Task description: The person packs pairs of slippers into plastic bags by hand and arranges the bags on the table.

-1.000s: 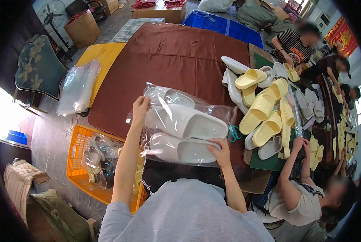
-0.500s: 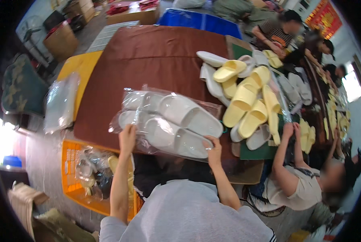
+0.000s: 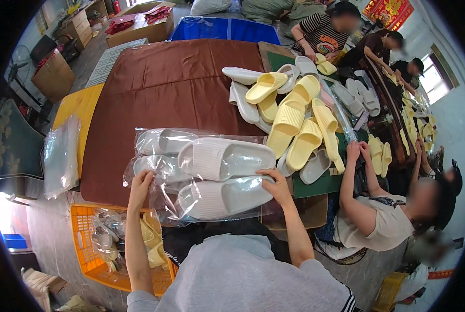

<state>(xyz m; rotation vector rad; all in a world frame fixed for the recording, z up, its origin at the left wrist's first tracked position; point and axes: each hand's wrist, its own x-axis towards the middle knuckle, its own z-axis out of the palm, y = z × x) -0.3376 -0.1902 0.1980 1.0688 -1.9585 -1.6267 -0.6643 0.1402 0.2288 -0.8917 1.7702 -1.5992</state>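
We are looking down on a tabletop (image 3: pixel 154 99) draped in brown cloth. At its six o'clock edge we are holding a clear plastic bag (image 3: pixel 159 171) with a pair of white slippers (image 3: pixel 224 177) lying on it. Our left hand (image 3: pixel 140 183) is pinching the bag's near left edge, its grip pressed together on the film; our right hand (image 3: pixel 275 186) is resting, fingers curled, on the heel of the nearer slipper. At two o'clock a heap of yellow and white slippers (image 3: pixel 295 114) is lying on a green mat (image 3: pixel 315 184). At seven o'clock an orange crate (image 3: pixel 94 249) is standing on the floor. At three o'clock a seated person (image 3: pixel 378 223) is reaching into the heap. At twelve o'clock a blue bin (image 3: pixel 224 28) is standing beyond the tabletop.
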